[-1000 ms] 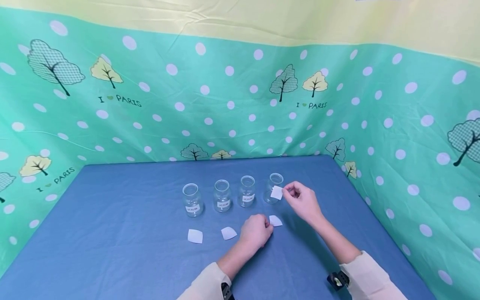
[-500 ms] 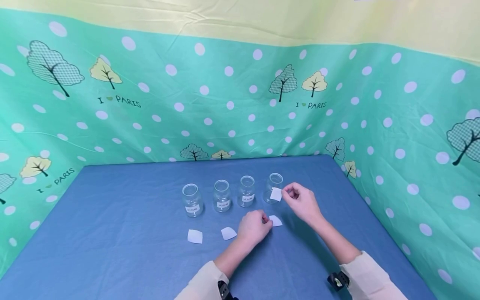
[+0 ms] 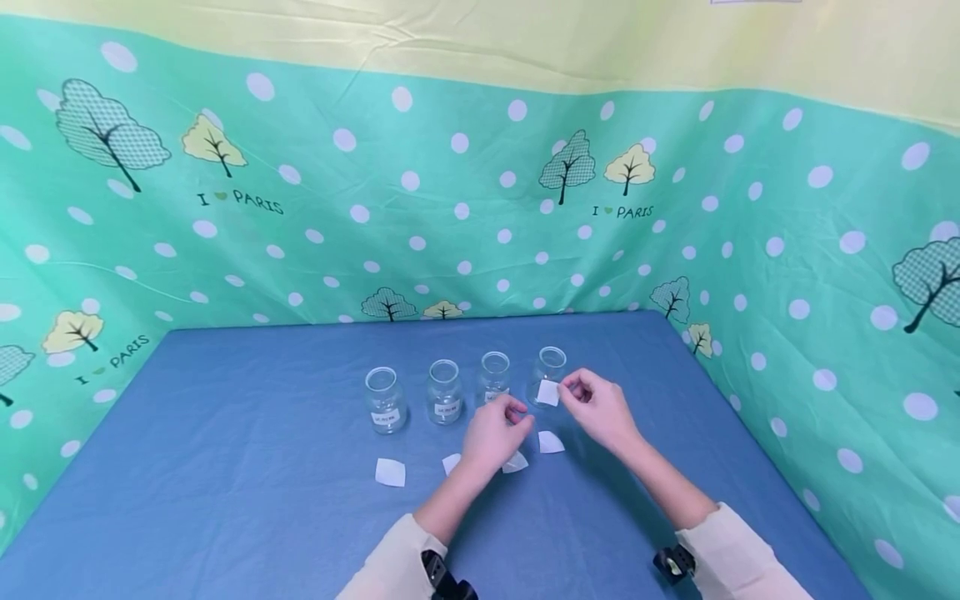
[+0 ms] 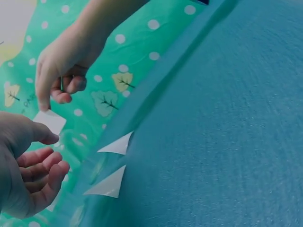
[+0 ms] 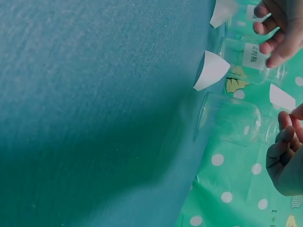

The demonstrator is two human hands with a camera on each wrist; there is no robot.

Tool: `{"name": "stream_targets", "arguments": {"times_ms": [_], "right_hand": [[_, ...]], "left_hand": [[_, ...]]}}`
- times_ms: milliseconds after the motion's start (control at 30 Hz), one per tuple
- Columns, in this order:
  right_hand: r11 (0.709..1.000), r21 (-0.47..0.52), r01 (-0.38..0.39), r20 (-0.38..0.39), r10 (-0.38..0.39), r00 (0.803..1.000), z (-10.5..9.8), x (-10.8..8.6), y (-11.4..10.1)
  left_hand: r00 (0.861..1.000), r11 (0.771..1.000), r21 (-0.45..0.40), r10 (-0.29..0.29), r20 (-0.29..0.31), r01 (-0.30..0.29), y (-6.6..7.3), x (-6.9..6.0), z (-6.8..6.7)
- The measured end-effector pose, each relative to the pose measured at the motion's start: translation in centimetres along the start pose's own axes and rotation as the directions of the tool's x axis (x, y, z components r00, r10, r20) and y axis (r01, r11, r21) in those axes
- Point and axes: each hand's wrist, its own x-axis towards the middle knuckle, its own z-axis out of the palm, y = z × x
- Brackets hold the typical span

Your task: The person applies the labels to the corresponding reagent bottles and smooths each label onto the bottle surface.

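Note:
My right hand (image 3: 597, 408) pinches a white paper square (image 3: 548, 392) by its edge, in front of the rightmost glass jar (image 3: 552, 360). I see no label on that jar. My left hand (image 3: 493, 435) is off the table, left of the held paper, thumb and fingers apart. In the left wrist view the left thumb overlaps the paper's edge; in the right wrist view the left hand (image 5: 283, 33) is apart from it, beside a labelled jar (image 5: 241, 56). That third jar (image 3: 495, 367) stands partly behind the left hand in the head view.
Two more labelled jars, the leftmost jar (image 3: 384, 396) and the second jar (image 3: 444, 387), continue the row. Curled white papers lie in front: a left paper (image 3: 390, 472), a half-hidden paper (image 3: 450, 463), another paper (image 3: 516, 462) and a right paper (image 3: 551, 442). A polka-dot curtain (image 3: 315, 267) borders the blue table (image 3: 247, 467).
My left hand has risen from the table and moved left and away from me, uncovering a white paper. My right hand has shifted slightly left and lower with the pinched paper.

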Motion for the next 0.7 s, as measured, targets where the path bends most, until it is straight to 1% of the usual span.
{"name": "stream_targets", "arguments": {"times_ms": [100,200,300,400,467,533,600,700], "right_hand": [[1.0,-0.019,0.022,0.009,-0.022,1.0,0.2,-0.2,-0.2],[0.997,-0.049,0.054,0.023,-0.052,0.998,0.5,-0.4,-0.4],[0.99,-0.084,0.113,0.045,-0.11,0.993,0.6,-0.6,-0.5],[0.974,-0.116,0.194,0.07,-0.187,0.98,0.8,-0.8,-0.6],[0.957,-0.136,0.255,0.083,-0.246,0.966,0.9,-0.9,-0.6],[0.934,-0.16,0.32,0.091,-0.309,0.947,1.0,-1.0,-0.5],[0.904,-0.183,0.387,0.096,-0.376,0.922,1.1,-1.1,-0.4],[0.855,-0.201,0.478,0.101,-0.467,0.879,1.4,-1.2,-0.3]], "left_hand": [[1.0,0.996,-0.089,-0.004,0.002,0.004,0.0,0.1,-0.3],[1.0,0.987,-0.161,-0.002,0.014,0.004,0.0,0.3,-0.5],[1.0,0.975,-0.223,0.0,0.019,0.004,0.0,0.5,-0.5],[1.0,0.96,-0.278,-0.014,0.026,0.021,0.1,0.6,-0.5],[0.999,0.946,-0.32,-0.03,0.043,0.042,0.0,0.7,-0.5],[0.997,0.928,-0.365,-0.05,0.063,0.07,-0.2,0.8,-0.4],[0.993,0.906,-0.409,-0.077,0.086,0.106,-0.3,0.8,-0.3],[0.989,0.886,-0.442,-0.106,0.098,0.139,-0.4,0.8,-0.3]]}}
